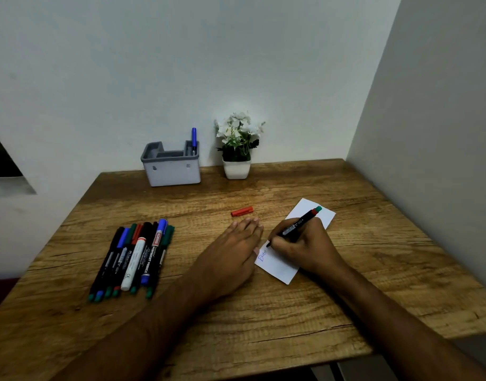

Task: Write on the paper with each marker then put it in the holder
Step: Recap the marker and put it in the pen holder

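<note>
Hands on marker, paper

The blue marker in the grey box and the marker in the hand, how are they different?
The blue marker stands upright in the grey holder, capped; the held marker slants, tip on the paper. Nobody touches the blue marker; the right hand grips the held marker. The held marker is uncapped: a red cap lies nearby. Both are markers.

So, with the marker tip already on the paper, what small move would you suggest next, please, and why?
Probably draw the marker tip across the paper to write. The right hand grips it uncapped, the red cap lies apart on the table, and the left hand lies flat beside the paper's edge.
</note>
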A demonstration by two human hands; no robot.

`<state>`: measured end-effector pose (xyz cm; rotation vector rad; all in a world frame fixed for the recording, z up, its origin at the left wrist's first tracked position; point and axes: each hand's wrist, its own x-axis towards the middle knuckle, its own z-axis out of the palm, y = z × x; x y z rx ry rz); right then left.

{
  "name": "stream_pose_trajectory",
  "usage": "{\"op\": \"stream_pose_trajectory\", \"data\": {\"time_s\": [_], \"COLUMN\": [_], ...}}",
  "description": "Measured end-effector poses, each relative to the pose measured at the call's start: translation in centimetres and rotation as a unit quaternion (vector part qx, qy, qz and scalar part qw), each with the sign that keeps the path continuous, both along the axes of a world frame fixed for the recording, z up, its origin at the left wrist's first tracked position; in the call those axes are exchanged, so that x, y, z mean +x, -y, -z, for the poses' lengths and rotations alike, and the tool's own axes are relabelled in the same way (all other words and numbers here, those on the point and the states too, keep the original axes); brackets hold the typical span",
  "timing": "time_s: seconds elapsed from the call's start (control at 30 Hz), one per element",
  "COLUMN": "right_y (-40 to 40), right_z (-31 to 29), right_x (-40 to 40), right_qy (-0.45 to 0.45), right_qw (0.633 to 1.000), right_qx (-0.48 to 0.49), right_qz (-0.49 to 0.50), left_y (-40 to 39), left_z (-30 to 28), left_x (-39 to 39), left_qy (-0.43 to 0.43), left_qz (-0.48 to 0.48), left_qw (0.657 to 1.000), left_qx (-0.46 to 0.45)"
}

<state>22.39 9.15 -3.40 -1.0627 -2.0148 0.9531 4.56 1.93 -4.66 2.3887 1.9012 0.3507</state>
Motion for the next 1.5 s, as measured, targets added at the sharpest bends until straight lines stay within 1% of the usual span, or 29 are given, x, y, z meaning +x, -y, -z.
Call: {"op": "stream_pose_trajectory", "data": {"time_s": [0.1, 0.27, 0.5, 0.67, 1.17, 1.5], "right_y": [0.08, 0.37, 0.13, 0.1, 0.09, -0.08], "right_z": [-0.14, -0.12, -0.36, -0.33, -0.41, -0.37], "right_x": [-0.04, -0.01, -0.11, -0.18, -0.12, -0.18], "right_qy": [0.001, 0.008, 0.007, 0.018, 0.0, 0.015], "right_qw": [1.0, 1.0, 1.0, 0.999, 0.998, 0.998], "right_qx": [0.004, 0.002, 0.006, -0.001, 0.006, 0.006], "right_qz": [0.012, 0.002, 0.029, 0.034, 0.065, 0.064], "left_y": [-0.04, 0.07, 0.04, -0.08, -0.17, -0.2], "left_z": [-0.01, -0.12, -0.31, 0.02, 0.16, 0.17], "left_x": [-0.06, -0.02, 0.12, -0.12, -0.26, -0.26], "left_qy": [0.0, -0.001, -0.001, -0.001, 0.008, 0.023], "left_qz": [-0.001, -0.001, -0.004, 0.001, 0.004, 0.005], "left_qw": [1.0, 1.0, 1.0, 1.0, 1.0, 1.0], "left_qx": [-0.007, -0.013, -0.02, -0.006, -0.005, -0.001]}}
